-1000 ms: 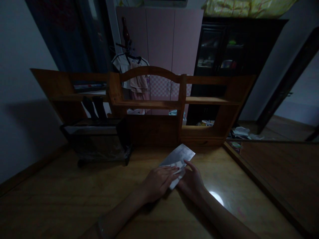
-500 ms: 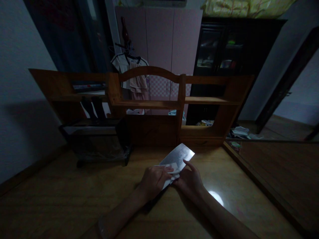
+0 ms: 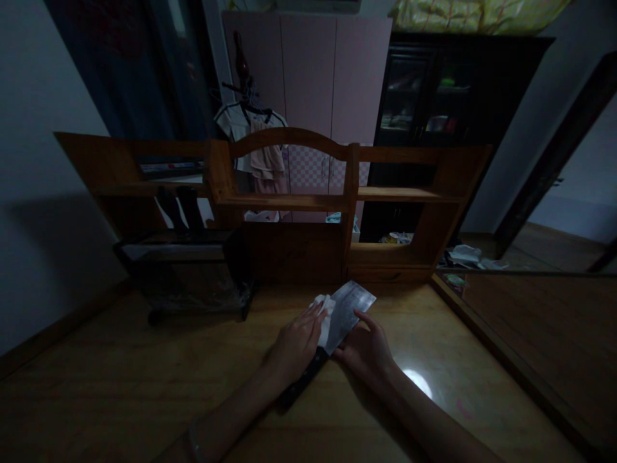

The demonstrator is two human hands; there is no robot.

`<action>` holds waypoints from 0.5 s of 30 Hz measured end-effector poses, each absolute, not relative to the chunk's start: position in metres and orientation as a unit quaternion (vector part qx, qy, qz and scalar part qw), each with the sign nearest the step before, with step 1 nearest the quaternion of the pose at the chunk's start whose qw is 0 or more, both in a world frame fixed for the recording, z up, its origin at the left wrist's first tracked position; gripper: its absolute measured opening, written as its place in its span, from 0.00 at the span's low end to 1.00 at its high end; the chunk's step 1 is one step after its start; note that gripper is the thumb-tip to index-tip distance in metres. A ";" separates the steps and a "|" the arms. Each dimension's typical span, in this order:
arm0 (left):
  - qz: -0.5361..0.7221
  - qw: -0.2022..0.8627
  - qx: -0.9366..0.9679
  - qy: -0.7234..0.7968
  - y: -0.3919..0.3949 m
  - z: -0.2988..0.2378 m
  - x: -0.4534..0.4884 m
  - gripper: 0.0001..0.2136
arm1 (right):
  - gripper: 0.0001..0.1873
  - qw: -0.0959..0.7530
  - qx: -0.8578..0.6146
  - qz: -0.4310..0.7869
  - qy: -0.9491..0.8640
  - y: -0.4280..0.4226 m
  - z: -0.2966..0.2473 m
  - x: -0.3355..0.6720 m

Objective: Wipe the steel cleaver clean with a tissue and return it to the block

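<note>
A kitchen knife with a broad, shiny blade, a cleaver, is tilted above the wooden table, its black handle pointing toward me at lower left. My right hand grips the blade from its right side, thumb on the upper face and the other fingers underneath. A crumpled white tissue lies against the left part of the blade. Pressed on that tissue is my left hand, fingers together and holding it. The left forearm passes beside the knife's handle, covering some of it.
A wooden shelf unit stands along the table's far edge. At left is a black knife rack with two dark handles sticking up. A raised wooden rim runs down the right of the tabletop.
My left hand has slid the tissue up and left across the blade, uncovering the lower blade and part of the black handle. My right hand has hardly moved.
</note>
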State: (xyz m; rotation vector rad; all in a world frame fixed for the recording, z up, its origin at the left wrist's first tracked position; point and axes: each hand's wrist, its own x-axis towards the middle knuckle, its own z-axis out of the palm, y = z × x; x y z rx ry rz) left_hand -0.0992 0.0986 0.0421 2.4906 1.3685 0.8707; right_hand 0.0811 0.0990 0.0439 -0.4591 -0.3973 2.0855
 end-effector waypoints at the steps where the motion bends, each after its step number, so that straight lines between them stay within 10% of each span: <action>1: 0.278 0.084 0.846 0.447 0.099 0.041 -0.100 0.21 | 0.19 0.467 -0.188 0.849 -0.161 0.099 0.043 0.081; 15: 0.345 0.234 0.833 0.363 0.088 0.056 -0.096 0.24 | 0.17 0.449 -0.137 0.867 -0.168 0.101 0.048 0.078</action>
